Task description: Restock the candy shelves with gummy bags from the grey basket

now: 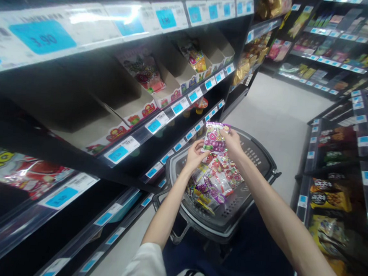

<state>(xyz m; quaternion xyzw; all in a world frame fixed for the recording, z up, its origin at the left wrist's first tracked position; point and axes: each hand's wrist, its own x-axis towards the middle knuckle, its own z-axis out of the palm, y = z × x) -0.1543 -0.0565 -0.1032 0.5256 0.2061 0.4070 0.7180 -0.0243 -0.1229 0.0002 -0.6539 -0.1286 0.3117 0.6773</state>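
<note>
A purple and white bag of gummy candy [214,141] is held upright above the basket, its printed front facing me. My right hand [231,144] grips its right side, thumb across the front. At the lower left edge, my left hand [196,155] has its fingers curled against the bag; part of those fingers is hidden. Underneath, a grey plastic shopping basket [245,205] with slotted walls contains several candy bags [217,184] in red, pink, purple and yellow wrappers.
On my left, a shelf rack with price labels [156,122] holds cardboard display trays [132,105]. A pink candy bag [147,74] and a multicoloured candy bag [194,56] lie in them. Snack bags [329,194] fill racks on the right. Pale floor [274,106] runs between.
</note>
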